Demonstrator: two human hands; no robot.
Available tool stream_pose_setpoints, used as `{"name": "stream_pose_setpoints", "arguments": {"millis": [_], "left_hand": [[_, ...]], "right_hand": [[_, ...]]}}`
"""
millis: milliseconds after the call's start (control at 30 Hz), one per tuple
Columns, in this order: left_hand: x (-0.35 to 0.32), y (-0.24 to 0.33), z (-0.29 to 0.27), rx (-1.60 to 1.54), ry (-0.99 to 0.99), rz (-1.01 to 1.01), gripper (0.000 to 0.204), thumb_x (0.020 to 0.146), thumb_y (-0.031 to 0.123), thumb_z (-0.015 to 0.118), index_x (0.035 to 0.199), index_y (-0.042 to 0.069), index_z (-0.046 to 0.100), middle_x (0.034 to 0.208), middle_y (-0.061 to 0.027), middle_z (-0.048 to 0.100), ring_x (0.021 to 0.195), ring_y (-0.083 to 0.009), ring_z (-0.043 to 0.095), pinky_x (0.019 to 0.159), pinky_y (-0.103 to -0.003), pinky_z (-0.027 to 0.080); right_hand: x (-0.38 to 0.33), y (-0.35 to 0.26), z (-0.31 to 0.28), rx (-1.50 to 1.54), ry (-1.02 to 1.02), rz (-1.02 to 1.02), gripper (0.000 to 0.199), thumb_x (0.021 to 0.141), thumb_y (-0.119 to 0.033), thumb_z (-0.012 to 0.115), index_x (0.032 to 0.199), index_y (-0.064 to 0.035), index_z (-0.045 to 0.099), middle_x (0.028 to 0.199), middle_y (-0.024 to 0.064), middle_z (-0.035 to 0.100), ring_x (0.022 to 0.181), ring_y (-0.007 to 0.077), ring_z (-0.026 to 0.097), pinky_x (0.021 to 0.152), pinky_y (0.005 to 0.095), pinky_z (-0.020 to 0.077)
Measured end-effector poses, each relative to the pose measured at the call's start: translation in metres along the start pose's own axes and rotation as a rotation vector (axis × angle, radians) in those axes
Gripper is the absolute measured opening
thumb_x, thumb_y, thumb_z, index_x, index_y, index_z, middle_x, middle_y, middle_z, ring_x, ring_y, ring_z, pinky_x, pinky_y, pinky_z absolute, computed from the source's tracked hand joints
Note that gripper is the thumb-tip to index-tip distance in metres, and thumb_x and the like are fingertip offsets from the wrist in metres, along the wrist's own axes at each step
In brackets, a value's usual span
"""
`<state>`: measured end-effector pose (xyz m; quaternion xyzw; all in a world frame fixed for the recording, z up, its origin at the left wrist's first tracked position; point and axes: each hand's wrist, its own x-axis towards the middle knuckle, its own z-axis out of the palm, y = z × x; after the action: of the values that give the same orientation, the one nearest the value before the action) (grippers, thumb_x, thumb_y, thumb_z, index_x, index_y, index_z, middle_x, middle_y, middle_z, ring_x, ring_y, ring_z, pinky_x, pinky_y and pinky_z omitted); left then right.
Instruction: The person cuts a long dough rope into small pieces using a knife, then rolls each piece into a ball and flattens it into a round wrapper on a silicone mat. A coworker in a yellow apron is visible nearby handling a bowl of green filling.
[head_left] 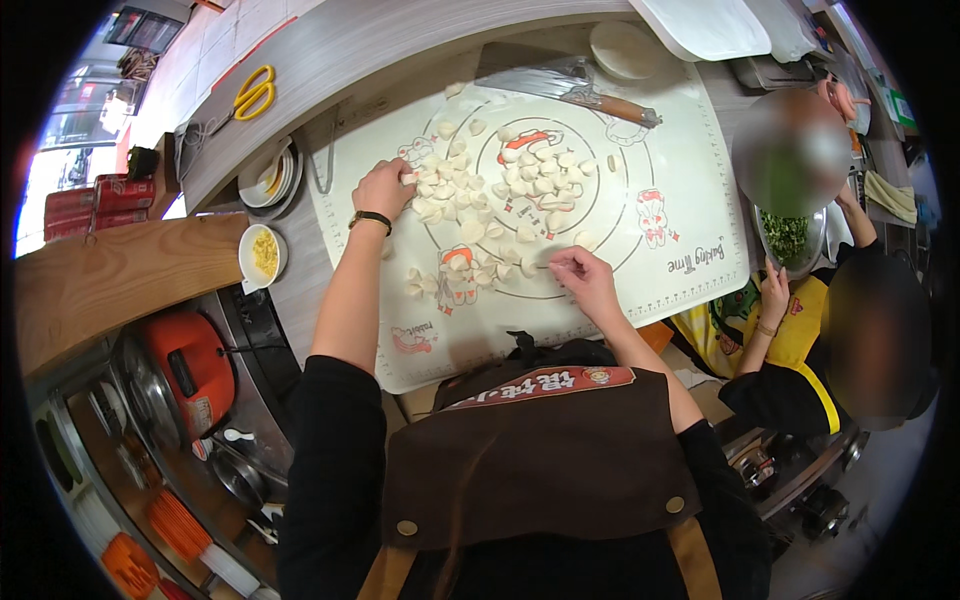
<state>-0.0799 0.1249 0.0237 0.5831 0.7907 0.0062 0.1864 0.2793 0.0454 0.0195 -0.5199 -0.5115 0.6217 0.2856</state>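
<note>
Many small pale dough pieces [541,178] lie in loose heaps on a white printed baking mat [690,265]. At the left edge of the left heap, my left hand [383,190] has its fingers closed on a dough piece [408,179]. My right hand [583,278] hovers low over the mat, right of several scattered pieces, its fingertips pinched together. Whatever those fingertips may hold is too small to make out. Along the mat's far side lies a broad cleaver [535,75] with a wooden handle, beside a pale round thing [622,50].
Yellow-handled scissors [256,93] lie on the ledge at far left. A small bowl of yellow bits [263,256] stands left of the mat, below stacked dishes [270,178]. At right, another person holds a metal bowl of chopped greens [787,238]. A white tray [702,25] sits far right.
</note>
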Motion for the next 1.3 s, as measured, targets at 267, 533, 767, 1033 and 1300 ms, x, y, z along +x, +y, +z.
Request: {"name": "stream_pose_setpoints", "arguments": {"millis": [267, 533, 767, 1033, 1300], "left_hand": [[-0.118, 0.036, 0.006, -0.653, 0.044, 0.137, 0.029, 0.073, 0.014, 0.079, 0.099, 0.012, 0.068, 0.093, -0.0004, 0.069, 0.06, -0.0086, 0.057, 0.059, -0.024, 0.048], [-0.224, 0.05, 0.112, -0.477, 0.032, 0.366, 0.028, 0.078, 0.023, 0.076, 0.102, 0.014, 0.065, 0.097, -0.0023, 0.061, 0.072, -0.0195, 0.062, 0.061, -0.032, 0.05], [-0.226, 0.041, 0.12, -0.318, 0.06, 0.38, 0.029, 0.079, 0.024, 0.074, 0.105, 0.017, 0.064, 0.103, -0.0026, 0.06, 0.088, -0.0256, 0.064, 0.067, -0.038, 0.052], [-0.22, 0.038, 0.12, -0.356, 0.036, 0.417, 0.029, 0.078, 0.022, 0.072, 0.105, 0.018, 0.063, 0.106, -0.003, 0.06, 0.089, -0.0265, 0.064, 0.068, -0.04, 0.051], [-0.238, -0.004, 0.095, -0.099, 0.323, 0.506, 0.059, 0.075, 0.03, 0.078, 0.127, 0.014, 0.055, 0.135, -0.0146, 0.046, 0.127, -0.0405, 0.04, 0.103, -0.055, 0.032]], "right_hand": [[-0.015, -0.023, 0.04, 0.27, 0.006, 0.003, 0.013, 0.089, -0.003, 0.066, 0.102, 0.0017, 0.066, 0.085, 0.004, 0.069, 0.073, 0.0078, 0.062, 0.066, 0.0219, 0.0511], [-0.058, 0.021, 0.065, -0.129, 0.005, -0.034, 0.01, 0.083, -0.009, 0.073, 0.09, -0.0025, 0.069, 0.077, 0.0017, 0.066, 0.065, 0.0064, 0.055, 0.059, 0.0225, 0.0453], [-0.067, 0.055, 0.104, -0.282, 0.104, -0.143, 0.01, 0.079, -0.011, 0.072, 0.085, -0.004, 0.068, 0.079, 0.0103, 0.066, 0.065, 0.0224, 0.062, 0.062, 0.033, 0.05], [-0.062, 0.044, 0.112, -0.328, 0.136, 0.0, 0.009, 0.081, -0.012, 0.063, 0.088, -0.0055, 0.063, 0.074, 0.0125, 0.065, 0.07, 0.0309, 0.064, 0.065, 0.0383, 0.0508], [-0.079, 0.053, 0.034, -0.729, 0.603, -0.177, 0.054, 0.083, -0.028, 0.069, 0.129, -0.0051, 0.051, 0.135, 0.0208, 0.047, 0.123, 0.0399, 0.043, 0.104, 0.0461, 0.035]]}}
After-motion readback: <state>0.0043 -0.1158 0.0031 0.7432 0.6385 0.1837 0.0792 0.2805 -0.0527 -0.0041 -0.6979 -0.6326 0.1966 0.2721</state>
